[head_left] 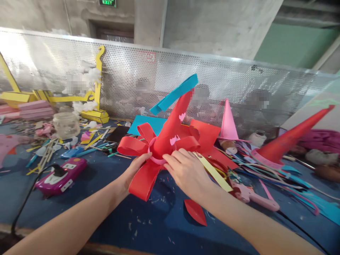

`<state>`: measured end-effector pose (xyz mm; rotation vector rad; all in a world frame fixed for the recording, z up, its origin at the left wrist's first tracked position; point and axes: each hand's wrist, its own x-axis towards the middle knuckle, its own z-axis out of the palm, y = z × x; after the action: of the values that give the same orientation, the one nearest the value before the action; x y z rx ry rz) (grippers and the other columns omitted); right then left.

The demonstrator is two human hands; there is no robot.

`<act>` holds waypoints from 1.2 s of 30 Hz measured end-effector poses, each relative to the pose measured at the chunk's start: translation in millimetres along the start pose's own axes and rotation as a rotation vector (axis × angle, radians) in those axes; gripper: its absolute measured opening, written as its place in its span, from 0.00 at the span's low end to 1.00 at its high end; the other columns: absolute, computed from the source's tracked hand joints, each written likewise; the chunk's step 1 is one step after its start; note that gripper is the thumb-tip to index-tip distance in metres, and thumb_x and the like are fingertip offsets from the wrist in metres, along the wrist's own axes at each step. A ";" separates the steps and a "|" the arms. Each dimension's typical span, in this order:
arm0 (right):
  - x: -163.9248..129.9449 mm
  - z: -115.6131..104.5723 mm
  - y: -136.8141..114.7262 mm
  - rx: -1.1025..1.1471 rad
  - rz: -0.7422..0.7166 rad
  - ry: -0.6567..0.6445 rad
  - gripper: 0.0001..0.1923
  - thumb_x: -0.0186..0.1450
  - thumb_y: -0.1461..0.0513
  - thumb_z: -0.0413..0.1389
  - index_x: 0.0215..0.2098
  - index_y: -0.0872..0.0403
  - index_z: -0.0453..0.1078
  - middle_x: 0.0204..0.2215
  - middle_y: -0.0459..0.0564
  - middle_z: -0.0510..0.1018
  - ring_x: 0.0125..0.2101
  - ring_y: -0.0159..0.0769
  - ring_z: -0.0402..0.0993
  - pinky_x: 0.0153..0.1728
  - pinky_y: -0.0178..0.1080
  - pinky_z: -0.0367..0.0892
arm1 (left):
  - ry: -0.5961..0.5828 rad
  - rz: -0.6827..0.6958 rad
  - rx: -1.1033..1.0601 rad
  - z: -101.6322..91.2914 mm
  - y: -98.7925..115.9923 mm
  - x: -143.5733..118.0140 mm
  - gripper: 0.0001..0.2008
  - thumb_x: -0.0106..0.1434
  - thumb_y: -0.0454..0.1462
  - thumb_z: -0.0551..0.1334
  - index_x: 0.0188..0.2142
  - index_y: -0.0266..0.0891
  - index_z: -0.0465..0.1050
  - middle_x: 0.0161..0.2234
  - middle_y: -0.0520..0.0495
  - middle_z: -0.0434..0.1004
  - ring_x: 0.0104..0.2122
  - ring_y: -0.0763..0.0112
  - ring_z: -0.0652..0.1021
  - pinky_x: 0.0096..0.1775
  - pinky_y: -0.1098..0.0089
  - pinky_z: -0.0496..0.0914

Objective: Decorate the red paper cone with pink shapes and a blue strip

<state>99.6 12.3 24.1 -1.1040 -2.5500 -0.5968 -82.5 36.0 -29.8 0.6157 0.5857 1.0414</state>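
A red paper cone hat (170, 124) leans to the right in front of me. Pink heart shapes are stuck on its side, and a pink band (158, 162) rings its base. Wide red paper loops (143, 182) spread out from the base like petals. A folded blue paper strip (175, 94) shows at the tip. My left hand (140, 165) grips the band's near left edge, its thumb on the rim and its other fingers hidden. On the right side, my right hand (186, 168) has its fingers closed on the rim.
A red paper leaf (196, 212) lies near my right wrist. The pink glue gun (252, 198) rests at right, its cord trailing. At left are a purple power strip (62, 176) and a jar (66, 125) among scraps. Another red cone (294, 140) and a pink cone (228, 122) stand behind.
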 end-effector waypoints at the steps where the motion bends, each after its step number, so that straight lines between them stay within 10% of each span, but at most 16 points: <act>1: 5.0 2.3 -4.0 -0.040 -0.004 -0.037 0.11 0.68 0.71 0.50 0.38 0.58 0.75 0.31 0.54 0.78 0.33 0.43 0.71 0.34 0.44 0.65 | 0.020 -0.007 -0.019 2.0 0.5 -0.6 0.08 0.65 0.36 0.61 0.36 0.34 0.77 0.30 0.46 0.82 0.29 0.68 0.80 0.38 0.72 0.73; 6: 14.9 8.4 -12.5 -0.056 -0.013 -0.138 0.12 0.62 0.75 0.51 0.33 0.58 0.72 0.30 0.54 0.78 0.33 0.43 0.73 0.32 0.42 0.65 | 0.102 0.001 -0.019 1.7 0.4 1.8 0.11 0.67 0.36 0.60 0.28 0.35 0.74 0.23 0.50 0.78 0.23 0.73 0.76 0.31 0.74 0.71; 10: 1.1 4.8 -0.9 0.196 0.025 0.098 0.14 0.68 0.72 0.46 0.36 0.56 0.72 0.32 0.53 0.79 0.34 0.40 0.75 0.37 0.42 0.69 | 0.103 0.025 -0.011 -7.8 -0.3 6.9 0.08 0.64 0.38 0.63 0.33 0.33 0.76 0.26 0.47 0.81 0.23 0.72 0.78 0.32 0.73 0.72; 15: -6.6 -5.5 30.7 0.651 0.545 0.439 0.16 0.63 0.54 0.59 0.45 0.52 0.66 0.37 0.53 0.76 0.36 0.40 0.76 0.36 0.43 0.74 | 0.052 -0.065 -0.010 -5.4 -0.4 1.3 0.13 0.61 0.39 0.66 0.42 0.32 0.77 0.32 0.41 0.84 0.28 0.62 0.82 0.34 0.68 0.75; 21: -3.4 -11.2 36.2 1.160 0.535 0.317 0.26 0.59 0.53 0.64 0.52 0.49 0.62 0.52 0.55 0.74 0.51 0.45 0.74 0.49 0.48 0.74 | -0.043 0.017 0.128 0.2 -13.4 0.9 0.15 0.57 0.39 0.70 0.42 0.32 0.80 0.39 0.37 0.85 0.37 0.54 0.84 0.40 0.66 0.75; 31: -10.0 -27.8 54.1 1.100 0.606 0.367 0.20 0.58 0.52 0.64 0.44 0.53 0.68 0.40 0.53 0.79 0.40 0.46 0.77 0.38 0.49 0.76 | -0.190 -0.074 0.115 5.3 -11.5 -13.0 0.22 0.59 0.49 0.67 0.47 0.37 0.78 0.45 0.37 0.82 0.42 0.54 0.82 0.45 0.62 0.73; 36: -9.3 -33.1 72.2 1.059 0.595 0.410 0.20 0.57 0.54 0.65 0.45 0.52 0.68 0.37 0.52 0.80 0.42 0.48 0.77 0.39 0.50 0.76 | 0.009 -0.078 0.231 4.6 0.4 -16.3 0.19 0.58 0.49 0.68 0.39 0.36 0.77 0.40 0.39 0.82 0.36 0.60 0.82 0.35 0.68 0.73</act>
<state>162.9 35.2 67.3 -1.0488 -1.6151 0.5706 -85.8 20.5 -23.9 0.7843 0.7391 0.9106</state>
